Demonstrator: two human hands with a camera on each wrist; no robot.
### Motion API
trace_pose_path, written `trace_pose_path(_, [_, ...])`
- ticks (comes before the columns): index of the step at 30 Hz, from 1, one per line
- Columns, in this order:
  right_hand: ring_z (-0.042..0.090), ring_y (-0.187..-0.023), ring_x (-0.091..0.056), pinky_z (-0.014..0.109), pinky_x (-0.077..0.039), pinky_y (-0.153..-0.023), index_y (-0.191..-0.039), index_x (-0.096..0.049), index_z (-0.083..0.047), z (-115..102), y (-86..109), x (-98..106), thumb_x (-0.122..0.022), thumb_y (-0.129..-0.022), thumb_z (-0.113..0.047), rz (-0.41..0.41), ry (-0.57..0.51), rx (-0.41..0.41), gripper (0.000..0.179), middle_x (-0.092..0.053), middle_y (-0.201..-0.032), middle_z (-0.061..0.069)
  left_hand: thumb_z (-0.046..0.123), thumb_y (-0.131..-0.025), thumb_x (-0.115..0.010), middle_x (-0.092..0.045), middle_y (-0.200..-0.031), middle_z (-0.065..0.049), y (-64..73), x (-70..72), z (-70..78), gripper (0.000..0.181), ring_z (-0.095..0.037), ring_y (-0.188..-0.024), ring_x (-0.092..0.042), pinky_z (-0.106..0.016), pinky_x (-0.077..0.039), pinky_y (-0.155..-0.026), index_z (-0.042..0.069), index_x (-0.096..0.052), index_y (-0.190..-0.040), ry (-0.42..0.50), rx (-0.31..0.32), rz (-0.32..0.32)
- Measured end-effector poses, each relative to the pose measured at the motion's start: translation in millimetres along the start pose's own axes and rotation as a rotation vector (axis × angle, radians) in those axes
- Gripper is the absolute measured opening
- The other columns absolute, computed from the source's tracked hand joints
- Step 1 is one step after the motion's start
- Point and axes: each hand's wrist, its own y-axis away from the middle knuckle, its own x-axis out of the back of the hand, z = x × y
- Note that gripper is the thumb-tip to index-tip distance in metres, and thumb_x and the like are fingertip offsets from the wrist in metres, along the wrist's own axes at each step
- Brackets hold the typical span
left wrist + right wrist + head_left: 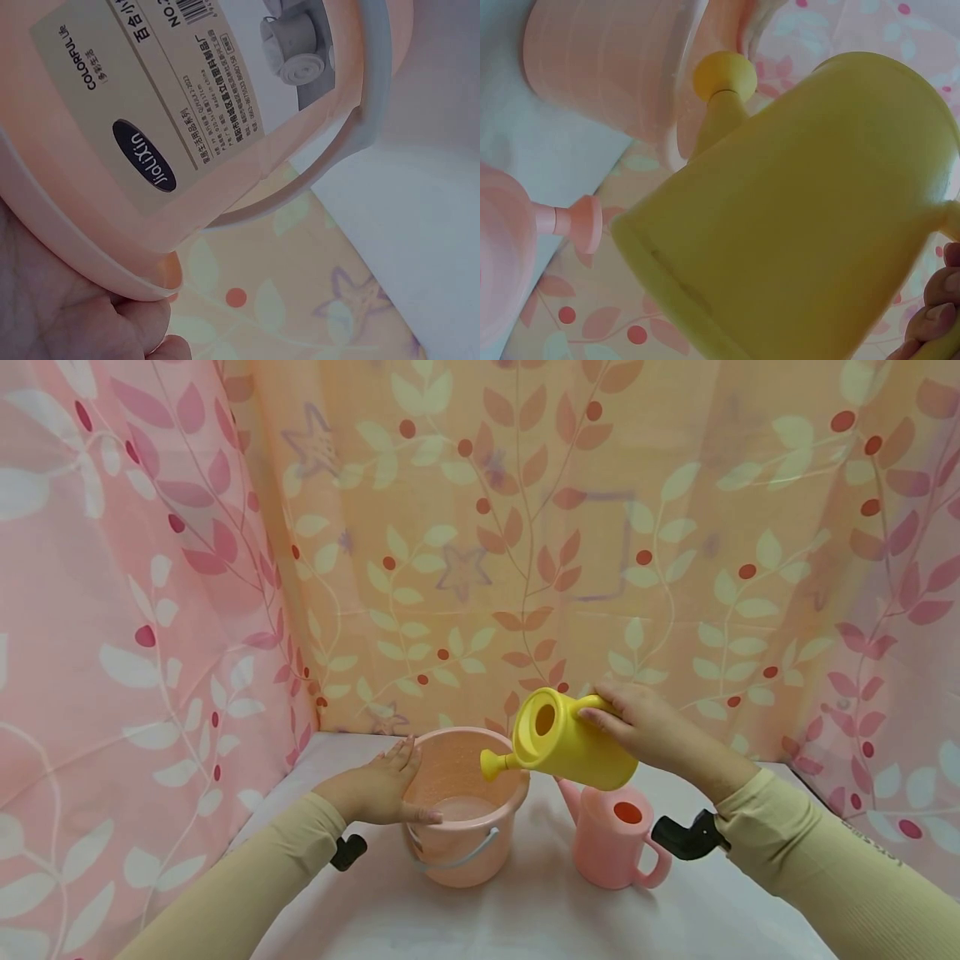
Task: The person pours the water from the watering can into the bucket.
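Observation:
My right hand (637,722) grips the handle of a yellow watering can (577,752), held up and tilted toward the left. Its spout ends in a round sprinkler head (491,765) that overlaps the bucket's opening in the head view. My left hand (378,783) rests on the left side of the rim of a pale pink bucket (472,856), thumb along the near rim and fingers stretched toward the back. A light grey-blue bail handle (468,856) hangs at the bucket's front. The left wrist view shows a printed label (202,97) on the bucket's side.
A pink watering can (611,852) stands on the white tabletop (540,918) right of the bucket, below the yellow one, its spout pointing up and left. Patterned curtains (525,527) enclose the table at the back and both sides.

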Motion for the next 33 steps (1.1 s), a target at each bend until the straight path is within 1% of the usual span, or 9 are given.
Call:
trace_pose_path(10, [0.014,-0.068,-0.046,0.026,-0.043,-0.061,-0.085,-0.056,-0.014,0.1,-0.4,-0.3,-0.06,-0.089,-0.024,0.003,-0.005,0.01,0.012,-0.048,-0.07,-0.004,0.078,-0.073,-0.044,-0.003,-0.15,-0.024,-0.8,-0.2,-0.4,0.114,-0.033,-0.138,-0.006,-0.05,-0.014,-0.109,-0.005,-0.012,-0.144,-0.005,0.0,0.004])
trace_pose_path(15, [0.013,-0.068,-0.045,0.027,-0.042,-0.06,-0.085,-0.056,-0.014,-0.5,-1.1,0.4,-0.06,-0.089,-0.025,-0.004,0.019,0.008,0.013,-0.047,-0.069,-0.004,0.076,-0.074,-0.045,-0.002,-0.15,-0.024,-0.6,0.3,0.0,0.112,-0.033,-0.138,-0.005,-0.05,-0.014,-0.109,-0.005,-0.012,-0.144,0.002,0.003,0.003])
trace_pose_path(27, [0.014,-0.066,-0.046,0.027,-0.042,-0.059,-0.085,-0.056,-0.013,-2.6,-2.9,1.3,-0.062,-0.088,-0.021,-0.004,0.029,0.01,0.01,-0.047,-0.067,-0.004,0.078,-0.073,-0.044,-0.003,-0.15,-0.024,0.8,1.5,1.0,0.114,-0.034,-0.138,-0.007,-0.051,-0.015,-0.109,-0.005,-0.013,-0.144,0.008,0.002,0.01])
trace_pose_path(33, [0.014,-0.065,-0.046,0.026,-0.042,-0.059,-0.084,-0.056,-0.013,-3.3,-3.2,2.4,-0.062,-0.087,-0.021,-0.01,0.021,0.013,0.01,-0.047,-0.066,-0.004,0.077,-0.073,-0.045,-0.002,-0.15,-0.024,0.5,1.7,1.1,0.114,-0.033,-0.138,-0.006,-0.05,-0.014,-0.109,-0.005,-0.012,-0.144,0.014,0.006,0.006])
